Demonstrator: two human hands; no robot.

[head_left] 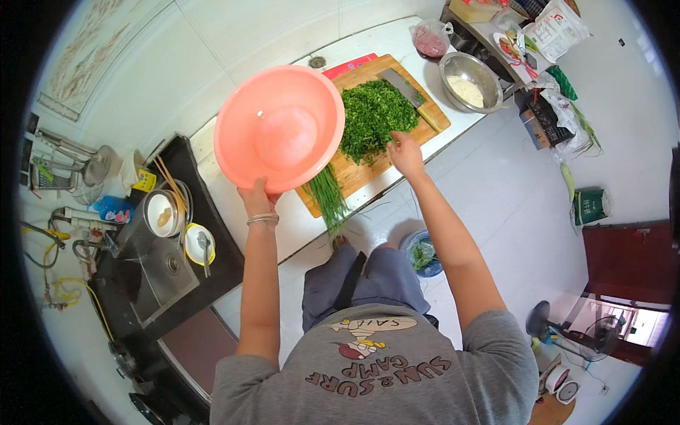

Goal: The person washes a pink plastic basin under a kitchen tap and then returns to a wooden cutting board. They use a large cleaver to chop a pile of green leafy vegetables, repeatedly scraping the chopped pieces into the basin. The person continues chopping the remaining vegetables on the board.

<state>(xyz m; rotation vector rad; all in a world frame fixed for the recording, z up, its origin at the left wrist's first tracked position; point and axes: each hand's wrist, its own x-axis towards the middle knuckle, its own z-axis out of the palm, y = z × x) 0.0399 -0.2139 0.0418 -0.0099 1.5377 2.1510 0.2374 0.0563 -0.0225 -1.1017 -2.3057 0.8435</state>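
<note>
My left hand (258, 197) grips the near rim of a large pink plastic basin (280, 127), which is tilted so its inside shows; the basin holds nothing that I can see. A heap of finely chopped green chives (375, 117) covers much of the wooden cutting board (365, 177). At the heap's near right edge is my right hand (406, 154), its fingers curled together; whether they pinch any chives is too small to tell. A cleaver (402, 88) lies along the board's right side. Uncut chives (326, 197) hang over the board's near left edge, partly under the basin.
A metal bowl of pale flour-like stuff (467, 88) and a bag of reddish meat (429, 40) stand right of the board. At left is a sink (163, 273) with bowls beside it. A blue bucket with green scraps (423, 253) sits on the floor by my legs.
</note>
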